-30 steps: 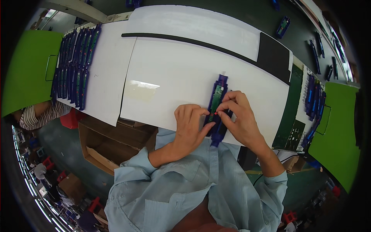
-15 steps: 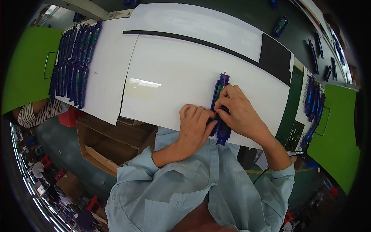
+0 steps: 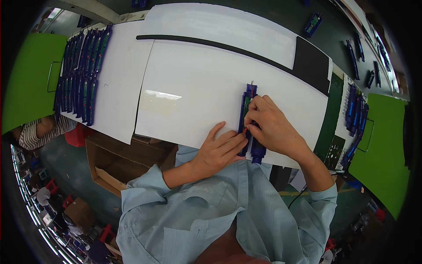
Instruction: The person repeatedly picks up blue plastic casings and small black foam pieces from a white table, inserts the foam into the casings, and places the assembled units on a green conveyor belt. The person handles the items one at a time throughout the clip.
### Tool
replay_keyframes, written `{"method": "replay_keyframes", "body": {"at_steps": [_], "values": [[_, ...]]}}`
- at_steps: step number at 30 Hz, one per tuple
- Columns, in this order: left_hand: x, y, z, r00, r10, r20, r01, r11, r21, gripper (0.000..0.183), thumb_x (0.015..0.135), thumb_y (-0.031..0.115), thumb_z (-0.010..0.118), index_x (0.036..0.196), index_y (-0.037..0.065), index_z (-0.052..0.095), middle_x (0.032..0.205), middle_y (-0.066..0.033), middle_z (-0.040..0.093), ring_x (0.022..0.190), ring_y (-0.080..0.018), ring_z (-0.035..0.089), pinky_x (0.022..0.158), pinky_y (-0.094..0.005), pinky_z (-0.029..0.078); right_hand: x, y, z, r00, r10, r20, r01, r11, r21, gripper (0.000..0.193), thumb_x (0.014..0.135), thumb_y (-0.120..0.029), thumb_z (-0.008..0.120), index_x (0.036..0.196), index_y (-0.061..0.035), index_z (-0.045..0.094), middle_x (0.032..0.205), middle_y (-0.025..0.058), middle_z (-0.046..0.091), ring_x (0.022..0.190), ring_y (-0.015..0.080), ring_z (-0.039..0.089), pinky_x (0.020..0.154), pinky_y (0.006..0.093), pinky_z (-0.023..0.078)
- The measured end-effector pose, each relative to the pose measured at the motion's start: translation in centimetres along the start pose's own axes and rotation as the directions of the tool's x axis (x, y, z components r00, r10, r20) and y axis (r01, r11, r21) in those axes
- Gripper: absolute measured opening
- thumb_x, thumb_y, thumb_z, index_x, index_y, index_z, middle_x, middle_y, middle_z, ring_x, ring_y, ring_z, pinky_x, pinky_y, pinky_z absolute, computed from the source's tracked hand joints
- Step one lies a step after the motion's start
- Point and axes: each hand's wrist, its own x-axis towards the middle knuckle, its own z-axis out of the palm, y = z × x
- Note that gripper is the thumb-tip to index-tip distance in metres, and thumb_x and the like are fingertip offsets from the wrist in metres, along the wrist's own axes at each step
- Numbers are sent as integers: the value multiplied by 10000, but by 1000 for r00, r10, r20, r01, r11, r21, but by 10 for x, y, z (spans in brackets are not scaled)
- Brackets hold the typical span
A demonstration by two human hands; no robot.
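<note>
A long blue plastic housing (image 3: 258,154) with a green circuit board (image 3: 248,100) inside lies lengthwise before me on the white work surface. A thin reddish wire (image 3: 252,87) sticks out at its far end. My right hand (image 3: 274,127) lies over the housing's right side, thumb and forefinger pinched at a small red piece (image 3: 245,130) by the board. Whether that piece is a wire end is too small to tell. My left hand (image 3: 220,149) is at the housing's left edge, fingers stretched and apart, their tips touching it, with the index finger lifted away.
Rows of blue housings with boards (image 3: 83,75) lie at the left. More blue housings (image 3: 357,110) are at the right. A black strip (image 3: 211,46) crosses the board's far side. Green panels (image 3: 33,81) flank both sides. An open cardboard box (image 3: 127,163) stands below.
My left hand has loosened from its pinch beside the red piece and spread its fingers, shifting slightly nearer me. The right hand keeps its pinch almost in place.
</note>
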Motion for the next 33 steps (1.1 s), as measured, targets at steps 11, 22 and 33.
{"method": "replay_keyframes", "body": {"at_steps": [11, 22, 33], "values": [[-5, -5, 9, 998, 61, -8, -60, 997, 40, 576, 805, 275, 859, 1274, -27, 716, 1276, -123, 692, 1209, -287, 639, 1155, -500, 484, 1, 3, 6, 999, -31, -30, 30, 999, -29, 62, 869, -49, 693, 825, -28, 731, 1016, 118, 580, 1021, 293, 553, 910, 400, 466], [-3, -5, 5, 998, 56, 2, -56, 998, 39, 567, 813, 287, 860, 1273, -14, 723, 1270, -111, 698, 1186, -272, 657, 1123, -517, 498, 2, 2, 3, 1000, 4, 18, -3, 1000, -15, 69, 890, -60, 699, 841, -29, 735, 1022, 102, 572, 1027, 278, 547, 921, 393, 441], [-4, -4, 5, 999, 36, 14, -37, 999, 35, 547, 830, 293, 850, 1272, -7, 730, 1264, -100, 698, 1206, -262, 647, 1140, -526, 481, -8, 5, 6, 996, -75, -55, 79, 994, 74, 22, 872, 14, 732, 884, 1, 718, 1020, 103, 555, 987, 284, 544, 879, 391, 491]]}}
